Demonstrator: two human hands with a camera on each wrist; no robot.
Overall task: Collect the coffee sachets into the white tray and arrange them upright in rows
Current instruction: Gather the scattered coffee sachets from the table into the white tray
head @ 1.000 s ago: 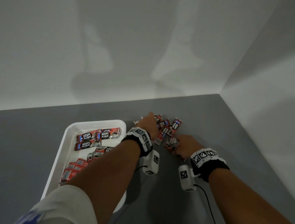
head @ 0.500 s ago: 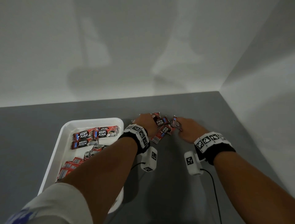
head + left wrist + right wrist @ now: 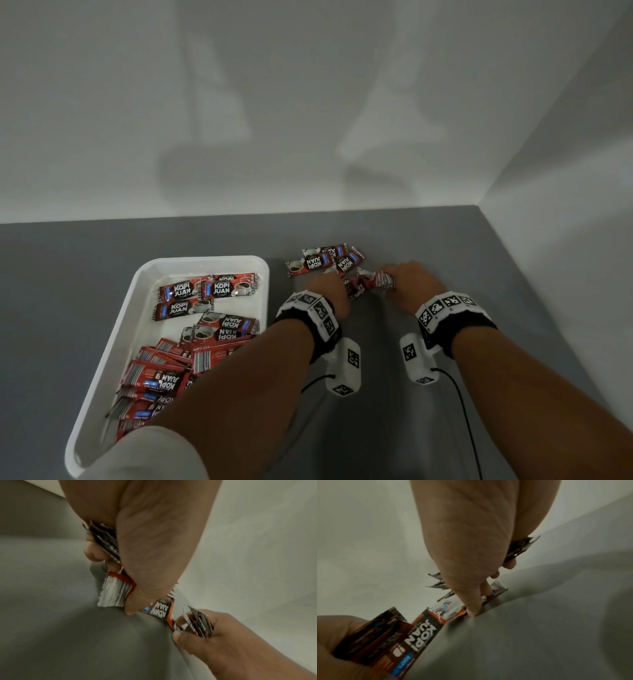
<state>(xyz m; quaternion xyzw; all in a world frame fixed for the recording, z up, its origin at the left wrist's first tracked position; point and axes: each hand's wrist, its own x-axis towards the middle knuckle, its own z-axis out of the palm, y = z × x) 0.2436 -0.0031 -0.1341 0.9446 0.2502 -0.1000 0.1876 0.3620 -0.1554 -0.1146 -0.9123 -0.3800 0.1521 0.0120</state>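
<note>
- The left hand (image 3: 331,287) grips a small bunch of sachets edge-on between curled fingers and thumb, low over the grey worktop (image 3: 102,260); the left wrist view shows the bunch (image 3: 104,545) fanned in its hold.
- The right hand (image 3: 412,285) has come in from the near side over the last second and now sits level with the left, its fingers pinching a few sachets (image 3: 519,547) while the thumb presses on one lying flat.
- The loose pile (image 3: 323,262) beyond both hands has thinned: more sachets are in the hands, and only a handful still lie flat beside the white tray (image 3: 144,274).
- Inside the tray, sachets (image 3: 205,291) lie flat at the far end and in a jumble nearer the person; none stands upright that I can see.
- My judgement: gathering is nearly done, but the upright rows are not yet started.
</note>
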